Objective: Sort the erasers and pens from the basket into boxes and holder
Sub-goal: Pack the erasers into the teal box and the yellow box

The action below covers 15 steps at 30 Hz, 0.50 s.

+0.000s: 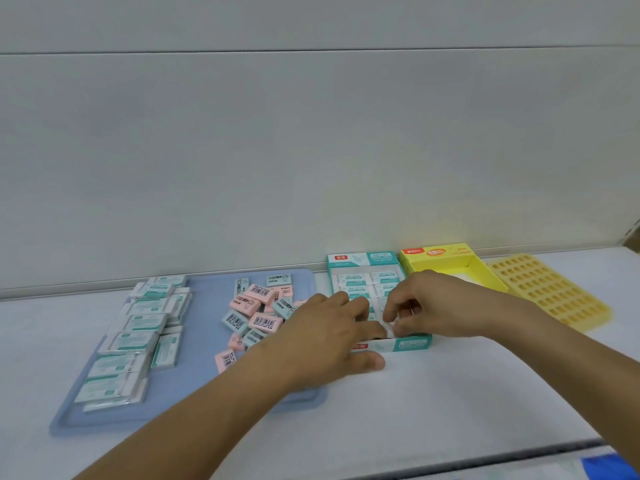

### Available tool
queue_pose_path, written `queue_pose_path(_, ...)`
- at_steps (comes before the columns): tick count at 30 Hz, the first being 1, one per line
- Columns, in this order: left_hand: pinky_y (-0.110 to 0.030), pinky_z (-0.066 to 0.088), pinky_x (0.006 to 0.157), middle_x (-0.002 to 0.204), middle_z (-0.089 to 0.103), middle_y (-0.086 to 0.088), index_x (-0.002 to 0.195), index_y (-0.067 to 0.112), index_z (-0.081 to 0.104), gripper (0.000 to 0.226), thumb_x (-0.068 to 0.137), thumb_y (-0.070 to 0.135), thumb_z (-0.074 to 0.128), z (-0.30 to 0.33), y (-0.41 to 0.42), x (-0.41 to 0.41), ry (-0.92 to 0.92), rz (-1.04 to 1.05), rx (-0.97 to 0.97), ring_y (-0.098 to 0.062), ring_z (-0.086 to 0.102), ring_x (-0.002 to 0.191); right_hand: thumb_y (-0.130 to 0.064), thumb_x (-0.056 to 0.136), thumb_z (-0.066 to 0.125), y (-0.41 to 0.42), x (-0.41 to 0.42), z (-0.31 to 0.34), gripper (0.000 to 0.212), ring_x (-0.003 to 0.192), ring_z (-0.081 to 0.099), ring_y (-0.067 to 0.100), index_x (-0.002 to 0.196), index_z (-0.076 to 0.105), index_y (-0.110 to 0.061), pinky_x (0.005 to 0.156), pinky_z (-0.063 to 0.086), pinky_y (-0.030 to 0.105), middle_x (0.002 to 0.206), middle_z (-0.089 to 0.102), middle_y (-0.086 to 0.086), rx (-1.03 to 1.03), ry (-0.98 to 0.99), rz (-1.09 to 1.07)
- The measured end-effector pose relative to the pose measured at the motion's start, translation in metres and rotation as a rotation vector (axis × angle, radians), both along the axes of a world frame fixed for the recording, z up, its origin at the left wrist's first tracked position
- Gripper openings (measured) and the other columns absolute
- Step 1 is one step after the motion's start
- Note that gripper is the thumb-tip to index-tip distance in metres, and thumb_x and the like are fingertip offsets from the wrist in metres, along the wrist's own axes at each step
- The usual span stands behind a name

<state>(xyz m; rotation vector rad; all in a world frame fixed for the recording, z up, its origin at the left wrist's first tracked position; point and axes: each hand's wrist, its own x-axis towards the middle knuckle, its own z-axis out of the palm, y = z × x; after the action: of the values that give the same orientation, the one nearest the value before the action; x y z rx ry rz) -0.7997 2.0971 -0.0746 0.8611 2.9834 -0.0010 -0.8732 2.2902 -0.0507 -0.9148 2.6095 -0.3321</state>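
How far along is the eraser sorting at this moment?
Done: white wrapped erasers partly fill the teal cardboard box. In hand: both hands, left and right, seat another there. Left: stacked white erasers and loose pink and teal erasers on the blue tray; yellow box looks empty.

Two bare forearms, no sleeves anywhere along their visible length. No watch, bracelet or gloves at either wrist. Left hand [323,336] and right hand [438,304] both bare, with short, unpainted nails on the fingers [372,362].
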Motion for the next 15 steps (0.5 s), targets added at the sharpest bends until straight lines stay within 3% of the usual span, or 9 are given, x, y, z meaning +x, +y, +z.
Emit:
queue_pose_path(6, -0.035, 0.037, 0.082, 0.113, 0.05, 0.004, 0.127, 0.034, 0.051, 0.04, 0.097, 0.056, 0.038, 0.0, -0.004, -0.008, 0.028, -0.038, 0.005, -0.017, 0.046, 0.102, -0.016, 0.083, 0.066, -0.007, 0.0, 0.003, 0.015, 0.07, 0.052, 0.005, 0.086, 0.07, -0.03, 0.065, 0.048, 0.028, 0.074, 0.057, -0.015, 0.163, 0.062, 0.057)
queue_pose_path(11, -0.033, 0.04, 0.089, 0.124, 0.056, 0.008, 0.127, 0.032, 0.059, 0.034, 0.096, 0.042, 0.05, -0.01, -0.012, -0.003, 0.005, 0.017, 0.14, -0.015, 0.048, 0.113, -0.016, 0.083, 0.069, 0.004, 0.002, -0.001, 0.015, 0.074, 0.058, 0.0, 0.089, 0.078, -0.027, 0.068, 0.05, 0.021, 0.076, 0.063, -0.022, 0.012, -0.013, 0.014)
queue_pose_path(15, -0.037, 0.041, 0.095, 0.127, 0.058, 0.004, 0.126, 0.026, 0.063, 0.035, 0.094, 0.038, 0.054, -0.016, -0.011, 0.001, 0.039, 0.031, 0.219, -0.017, 0.049, 0.117, -0.024, 0.088, 0.062, -0.002, 0.003, 0.002, 0.017, 0.084, 0.059, 0.003, 0.095, 0.075, -0.033, 0.077, 0.053, 0.031, 0.084, 0.062, -0.024, 0.118, 0.069, 0.046)
